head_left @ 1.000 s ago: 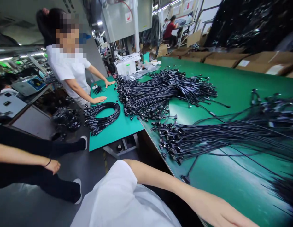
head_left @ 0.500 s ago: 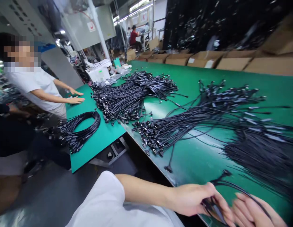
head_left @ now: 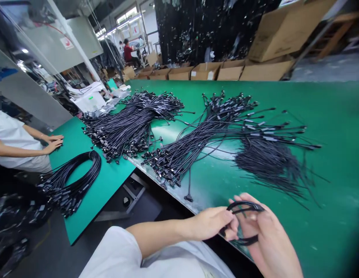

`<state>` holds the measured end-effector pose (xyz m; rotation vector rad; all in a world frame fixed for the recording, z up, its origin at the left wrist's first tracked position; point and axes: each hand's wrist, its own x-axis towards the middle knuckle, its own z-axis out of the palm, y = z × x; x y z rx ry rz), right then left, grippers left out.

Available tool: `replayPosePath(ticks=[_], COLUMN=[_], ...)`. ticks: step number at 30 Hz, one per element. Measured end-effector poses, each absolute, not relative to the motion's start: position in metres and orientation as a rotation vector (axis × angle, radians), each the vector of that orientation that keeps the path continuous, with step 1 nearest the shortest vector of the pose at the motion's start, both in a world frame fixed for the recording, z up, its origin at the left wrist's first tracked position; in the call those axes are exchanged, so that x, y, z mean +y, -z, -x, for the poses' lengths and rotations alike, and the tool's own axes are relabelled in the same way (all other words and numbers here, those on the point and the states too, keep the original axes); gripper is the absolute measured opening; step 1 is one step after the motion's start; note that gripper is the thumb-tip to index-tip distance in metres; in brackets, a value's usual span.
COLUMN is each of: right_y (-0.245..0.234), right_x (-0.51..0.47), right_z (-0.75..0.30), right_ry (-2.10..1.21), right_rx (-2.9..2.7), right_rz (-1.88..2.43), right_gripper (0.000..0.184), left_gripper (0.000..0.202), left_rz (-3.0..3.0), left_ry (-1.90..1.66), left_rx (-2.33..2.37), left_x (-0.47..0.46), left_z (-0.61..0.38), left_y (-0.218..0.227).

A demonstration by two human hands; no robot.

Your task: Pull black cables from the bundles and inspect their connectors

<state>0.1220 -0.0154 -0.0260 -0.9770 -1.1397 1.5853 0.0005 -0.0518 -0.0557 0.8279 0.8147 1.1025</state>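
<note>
My left hand (head_left: 216,223) is closed, its fingers wrapped around one side of a small looped black cable (head_left: 240,204). The loop's other side is gripped by my right hand (head_left: 273,235), thumb over the cable and palm turned up. Both hands are just above the near edge of the green table (head_left: 318,239). Beyond them is a pile of thin black strips (head_left: 260,164). A bundle of black cables with connectors (head_left: 193,143) stretches to its left, and a single connector end (head_left: 188,198) hangs near the edge.
Farther left lies a larger cable pile (head_left: 133,123). A coiled cable bundle (head_left: 77,181) rests on a side table (head_left: 109,181), where a co-worker's hands (head_left: 53,143) lie. Cardboard boxes (head_left: 205,71) line the far edge. A white box (head_left: 89,101) stands at the back left.
The view has swung right. My hands have lifted the cable and now hold it as a rounder loop between them, with my right palm turned upward.
</note>
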Motion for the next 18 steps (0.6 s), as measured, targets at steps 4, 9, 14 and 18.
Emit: replayPosePath(ticks=[4, 9, 14, 18], right_y=[0.026, 0.02, 0.012, 0.01], right_x=[-0.023, -0.023, -0.021, -0.014], right_z=[-0.115, -0.102, -0.105, -0.119], right_ry=[-1.608, -1.601, -1.5, -1.7], right_rx=[-1.161, -1.104, -1.208, -1.27], right_rz=[0.972, 0.905, 0.902, 0.964], right_gripper=[0.031, 0.025, 0.032, 0.037], left_gripper=[0.026, 0.012, 0.015, 0.025], left_rz=[-1.24, -1.403, -1.374, -1.153], left_ry=[-0.81, -0.739, -0.728, -0.553], left_rx=[1.038, 1.001, 1.033, 0.738], left_x=[-0.054, -0.06, -0.057, -0.057], left_z=[0.019, 0.021, 0.015, 0.006], left_y=[0.036, 0.028, 0.031, 0.039])
